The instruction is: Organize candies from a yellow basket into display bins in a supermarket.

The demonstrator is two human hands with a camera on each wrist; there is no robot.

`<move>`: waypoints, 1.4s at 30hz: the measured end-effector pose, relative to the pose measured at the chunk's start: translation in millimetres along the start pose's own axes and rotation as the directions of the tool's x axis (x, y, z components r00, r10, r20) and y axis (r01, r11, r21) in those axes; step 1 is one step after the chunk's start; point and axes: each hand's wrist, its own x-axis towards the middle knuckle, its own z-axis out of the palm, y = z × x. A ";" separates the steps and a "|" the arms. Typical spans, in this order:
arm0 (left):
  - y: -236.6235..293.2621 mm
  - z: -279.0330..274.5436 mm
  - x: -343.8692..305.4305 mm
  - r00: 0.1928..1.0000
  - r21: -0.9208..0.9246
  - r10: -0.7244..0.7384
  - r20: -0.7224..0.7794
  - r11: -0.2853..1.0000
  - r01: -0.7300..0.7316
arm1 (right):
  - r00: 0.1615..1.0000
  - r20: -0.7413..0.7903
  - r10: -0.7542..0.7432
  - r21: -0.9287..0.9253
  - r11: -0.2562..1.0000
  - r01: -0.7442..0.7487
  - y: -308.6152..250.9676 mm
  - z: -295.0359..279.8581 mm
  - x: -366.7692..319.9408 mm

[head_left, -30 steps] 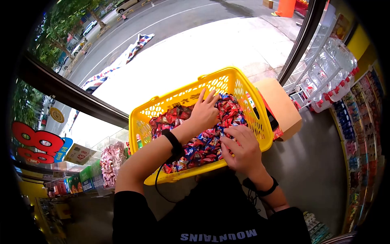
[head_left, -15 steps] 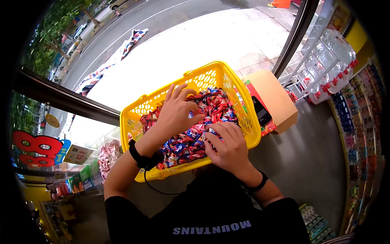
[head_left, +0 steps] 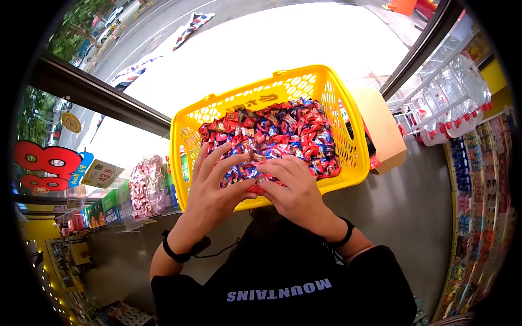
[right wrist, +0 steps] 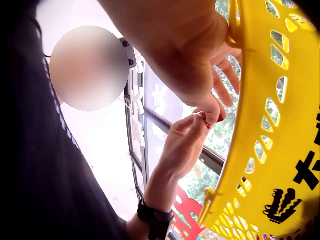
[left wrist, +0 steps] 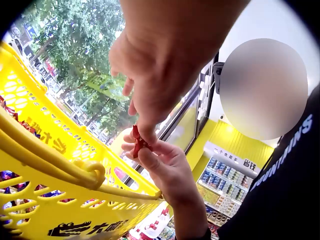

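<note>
Over the near rim of a yellow basket (head_left: pixel 179 136), both hands meet at one small red wrapped candy (left wrist: pixel 141 142). The left hand (head_left: pixel 209 190) pinches it between thumb and forefinger, its other fingers spread. The right hand (head_left: pixel 299 193) pinches the same candy from the other side with thumb and fingers. In the right wrist view the red wrapper (right wrist: pixel 204 117) shows between the fingertips. Many red and blue wrapped candies (head_left: pixel 293 127) fill the basket below.
A cardboard box (head_left: pixel 383 130) stands right of the basket. Pink packages (head_left: pixel 149 187) sit in a clear bin at the left. Window frames surround the basket's far side, and stocked shelves (head_left: pixel 478 217) line the right. Water bottles (head_left: pixel 451 98) stand on a rack.
The left hand has moved back from over the candies to the near rim, meeting the right hand. Both now pinch a red candy. In the head view the basket has shifted slightly.
</note>
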 end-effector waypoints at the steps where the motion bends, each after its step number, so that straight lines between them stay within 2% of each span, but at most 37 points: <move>1: -2.9 -1.9 -7.7 1.000 -0.019 -0.025 -0.014 0.999 0.025 | 1.000 0.002 -0.029 -0.004 1.000 0.029 -2.1 5.1 2.0; 6: -37.6 -8.3 -54.7 0.996 -0.108 -0.036 -0.078 0.994 0.027 | 0.995 0.034 -0.095 -0.029 0.995 0.096 -32.2 40.3 14.5; 10: -72.0 -18.1 -94.2 0.986 -0.093 -0.042 -0.163 0.995 0.027 | 0.995 0.045 -0.094 -0.025 0.995 0.095 -57.9 82.7 26.2; 12: -92.1 -21.2 -113.7 0.978 -0.090 -0.057 -0.201 0.995 0.040 | 0.997 0.058 -0.047 -0.024 0.999 0.049 -67.5 101.9 31.2; 15: -134.8 -26.3 -143.7 0.916 -0.153 -0.227 -0.332 0.971 0.186 | 0.999 0.046 0.009 -0.121 0.993 -0.004 -73.8 125.1 39.5; 18: -189.5 -13.1 -177.8 0.778 -0.201 -0.449 -0.439 0.894 0.401 | 0.995 0.026 0.101 -0.155 0.983 -0.096 -74.2 129.2 42.1; 19: -208.5 1.0 -187.7 0.744 -0.236 -0.507 -0.435 0.862 0.449 | 0.991 0.011 0.132 -0.167 0.978 -0.128 -72.4 131.2 39.5; 22: -251.0 59.2 -211.6 0.783 -0.180 -0.575 -0.237 0.818 0.546 | 0.980 -0.005 0.201 -0.216 0.956 -0.198 -77.6 133.6 38.3; 26: -268.9 111.3 -221.5 0.837 -0.060 -0.527 -0.149 0.849 0.524 | 0.979 -0.009 0.206 -0.238 0.950 -0.202 -78.1 134.4 39.6; 29: -273.9 118.7 -220.4 0.796 -0.009 -0.596 -0.104 0.801 0.598 | 0.979 0.014 0.205 -0.219 0.956 -0.197 -78.6 133.6 38.7; 32: -283.3 131.0 -234.2 0.769 0.135 -0.627 -0.125 0.757 0.639 | 0.981 0.038 0.190 -0.193 0.965 -0.179 -75.7 133.6 37.0; 33: -280.0 122.6 -233.2 0.738 0.141 -0.671 -0.069 0.726 0.674 | 0.983 0.046 0.177 -0.178 0.970 -0.166 -75.0 132.8 37.9; 37: -258.8 88.4 -227.4 0.675 0.067 -0.736 -0.042 0.672 0.737 | 0.984 0.097 0.147 -0.131 0.982 -0.134 -75.0 129.8 40.1; 39: -245.1 73.5 -221.3 0.709 -0.016 -0.690 -0.144 0.718 0.696 | 0.980 0.143 0.142 -0.121 0.985 -0.125 -72.3 127.4 39.2; 42: -210.0 35.0 -198.5 0.757 -0.084 -0.605 -0.245 0.792 0.605 | 0.974 0.214 0.074 -0.183 0.983 -0.034 -74.9 116.3 41.2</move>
